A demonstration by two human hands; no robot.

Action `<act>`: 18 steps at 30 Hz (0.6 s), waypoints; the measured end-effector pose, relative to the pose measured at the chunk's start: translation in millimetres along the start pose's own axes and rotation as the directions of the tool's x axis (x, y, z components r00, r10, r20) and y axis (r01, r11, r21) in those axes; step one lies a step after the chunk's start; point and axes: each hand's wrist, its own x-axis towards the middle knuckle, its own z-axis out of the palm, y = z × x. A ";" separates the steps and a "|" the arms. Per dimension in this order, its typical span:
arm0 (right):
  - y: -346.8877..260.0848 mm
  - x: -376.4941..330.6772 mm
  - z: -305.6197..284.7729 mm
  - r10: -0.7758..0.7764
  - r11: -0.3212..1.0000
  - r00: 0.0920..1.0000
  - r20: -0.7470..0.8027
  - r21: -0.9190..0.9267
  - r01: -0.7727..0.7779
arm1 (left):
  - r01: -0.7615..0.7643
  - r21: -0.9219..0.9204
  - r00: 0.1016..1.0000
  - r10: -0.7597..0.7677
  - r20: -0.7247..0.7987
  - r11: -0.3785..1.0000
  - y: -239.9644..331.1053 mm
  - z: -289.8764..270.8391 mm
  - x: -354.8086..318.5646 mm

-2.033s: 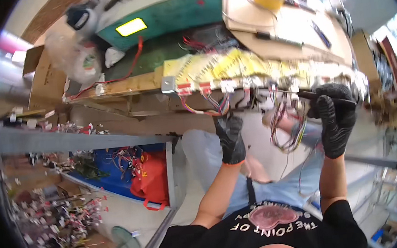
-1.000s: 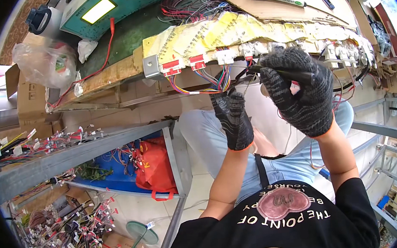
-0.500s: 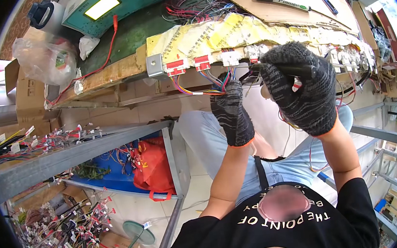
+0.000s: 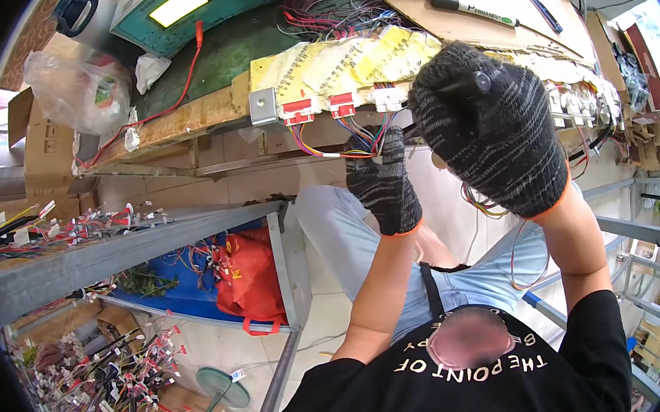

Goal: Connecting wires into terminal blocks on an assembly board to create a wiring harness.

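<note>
Both of my hands wear dark grey knit gloves with orange cuffs. My left hand (image 4: pixel 385 181) is closed around the coloured wires (image 4: pixel 357 152) just below the board's edge. These wires run up into a red-and-white connector (image 4: pixel 298 112), a second red-and-white connector (image 4: pixel 342 105) and a white connector (image 4: pixel 390 100), lined up along the edge. My right hand (image 4: pixel 494 138) makes a fist, higher and to the right, in front of the board. From the fist pokes the rounded end of a black tool (image 4: pixel 482 81); the rest is hidden by the glove. More wires (image 4: pixel 482 201) hang below this hand.
Yellow tape (image 4: pixel 332 67) covers the board's edge, with a metal bracket (image 4: pixel 263 107) at its left. Behind are a teal tester (image 4: pixel 160 12), a red lead (image 4: pixel 193 64) and a black marker (image 4: pixel 474 9). A metal rack (image 4: pixel 136 252) with harnesses stands at left.
My right hand has risen and turned, covering the connectors it was beside; the black tool's end now points up from the fist. My left hand stays at the wires, its fingers slightly shifted.
</note>
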 end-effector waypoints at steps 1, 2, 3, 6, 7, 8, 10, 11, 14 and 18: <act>0.9 -0.5 0.7 -0.003 1.000 1.000 0.002 -0.002 0.003 | -0.068 0.091 0.997 0.070 -0.018 0.994 4.8 1.8 -0.4; 3.1 -2.2 2.4 -0.005 1.000 0.999 -0.037 -0.019 0.004 | -0.132 0.182 0.990 0.140 -0.029 0.974 7.7 2.4 -0.2; 5.3 -3.9 3.3 -0.007 0.999 0.997 -0.077 -0.037 0.005 | -0.132 0.180 0.990 0.140 -0.031 0.975 3.3 -0.9 2.1; 7.8 -9.8 4.0 0.004 1.000 0.994 -0.113 0.028 0.000 | -0.240 0.321 0.970 0.214 0.113 0.916 -6.7 -12.0 5.7; 8.8 -12.4 4.1 0.003 1.000 0.994 -0.112 0.028 0.000 | -0.060 0.077 0.996 0.055 0.068 0.995 -1.9 -10.8 1.4; 9.5 -15.1 4.3 0.032 0.999 0.993 -0.113 0.035 -0.028 | 0.122 -0.177 0.992 -0.113 0.064 0.977 0.9 -9.9 -1.0; 6.9 -18.9 4.4 0.060 0.998 0.992 -0.114 0.040 -0.056 | 0.109 -0.234 0.993 -0.095 0.070 0.966 0.7 -8.0 -1.0; 4.0 -20.5 4.5 0.074 0.997 0.991 -0.114 0.015 -0.073 | 0.097 -0.292 0.994 -0.078 0.076 0.952 1.0 -6.4 -0.7; -1.0 -24.2 6.8 -0.037 0.998 0.991 -0.126 -0.058 0.029 | 0.164 -0.400 0.986 -0.140 0.088 0.902 5.1 0.0 7.0; 2.2 -37.9 19.0 -0.201 0.967 0.974 -0.100 -0.181 0.181 | 0.209 -0.356 0.977 -0.177 0.120 0.911 -4.0 -12.0 11.9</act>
